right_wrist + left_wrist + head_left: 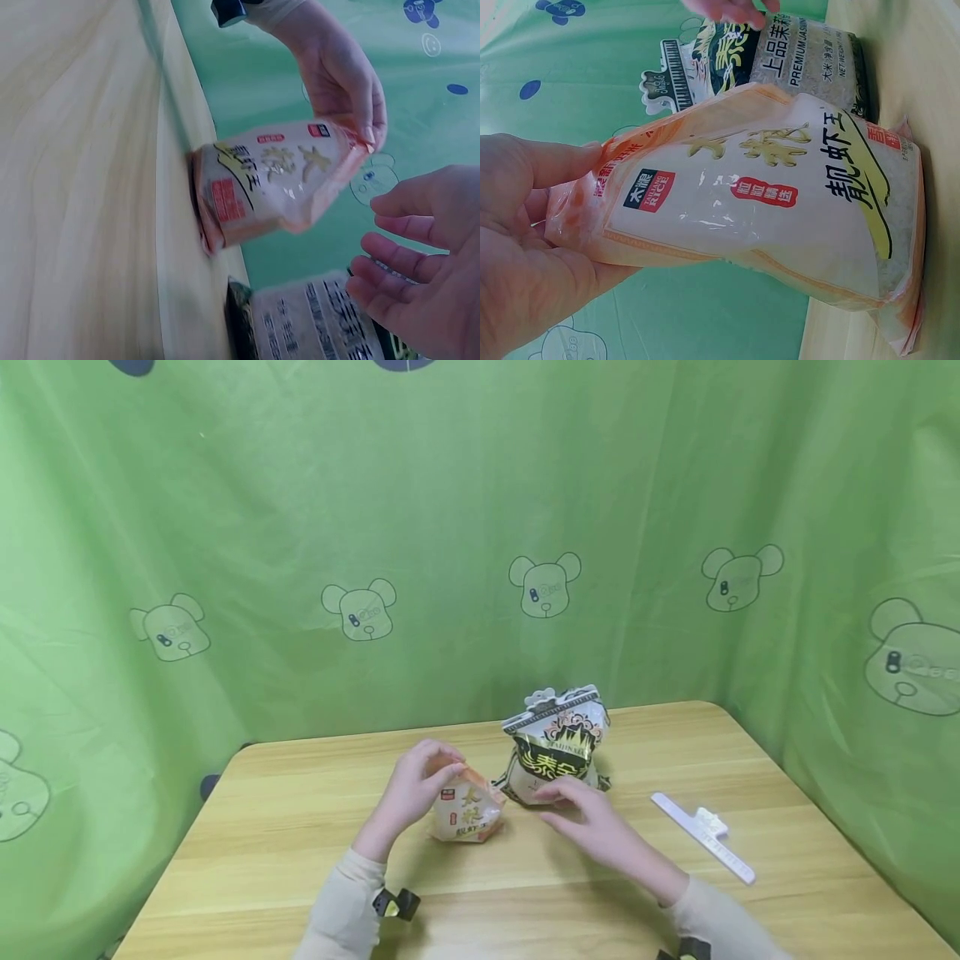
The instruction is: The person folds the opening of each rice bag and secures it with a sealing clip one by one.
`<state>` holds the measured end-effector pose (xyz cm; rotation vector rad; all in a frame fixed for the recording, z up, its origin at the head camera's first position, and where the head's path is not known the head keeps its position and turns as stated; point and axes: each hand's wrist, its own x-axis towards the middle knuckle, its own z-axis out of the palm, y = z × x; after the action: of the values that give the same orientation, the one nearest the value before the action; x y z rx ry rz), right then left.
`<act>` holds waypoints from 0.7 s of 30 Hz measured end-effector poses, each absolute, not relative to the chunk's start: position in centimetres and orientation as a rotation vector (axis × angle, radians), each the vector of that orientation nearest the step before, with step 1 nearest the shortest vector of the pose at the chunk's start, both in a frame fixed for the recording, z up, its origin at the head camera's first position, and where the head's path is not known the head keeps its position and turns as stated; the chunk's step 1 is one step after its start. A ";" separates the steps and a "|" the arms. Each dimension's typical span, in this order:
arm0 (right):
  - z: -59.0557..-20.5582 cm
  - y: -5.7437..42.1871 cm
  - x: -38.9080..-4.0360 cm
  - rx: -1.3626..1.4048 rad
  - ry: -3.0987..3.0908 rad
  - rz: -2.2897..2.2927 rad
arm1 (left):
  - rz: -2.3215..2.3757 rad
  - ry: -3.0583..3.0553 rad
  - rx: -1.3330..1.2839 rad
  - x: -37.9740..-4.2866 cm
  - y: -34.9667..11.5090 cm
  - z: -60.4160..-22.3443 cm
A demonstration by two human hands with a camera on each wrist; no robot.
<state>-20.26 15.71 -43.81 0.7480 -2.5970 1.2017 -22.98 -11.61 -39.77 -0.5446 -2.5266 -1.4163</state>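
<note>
A small white and orange rice bag (467, 810) stands on the table, its top pinched by my left hand (415, 787). In the left wrist view the thumb and fingers close on the orange top of the rice bag (735, 187). My right hand (592, 827) holds nothing; its fingers are relaxed and spread in the right wrist view, where the hand (427, 255) is beside the rice bag (277, 176). Behind it stands a larger black and white jasmine rice bag (558, 752), its folded top held by a sealing clip (551, 708).
A white sealing clip (703, 835) lies on the right part of the wooden table (300, 827). A green curtain (450, 527) with bear prints hangs behind the table and at both sides.
</note>
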 end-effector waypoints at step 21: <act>-43.4 23.9 -19.4 0.551 -2.604 1.013 | -1.425 -2.525 -0.549 -23.2 -11.7 -40.1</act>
<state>-19.43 23.91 -43.41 0.5510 -2.6040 1.0133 -23.23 -11.68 -40.13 -0.5494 -2.5255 -1.4250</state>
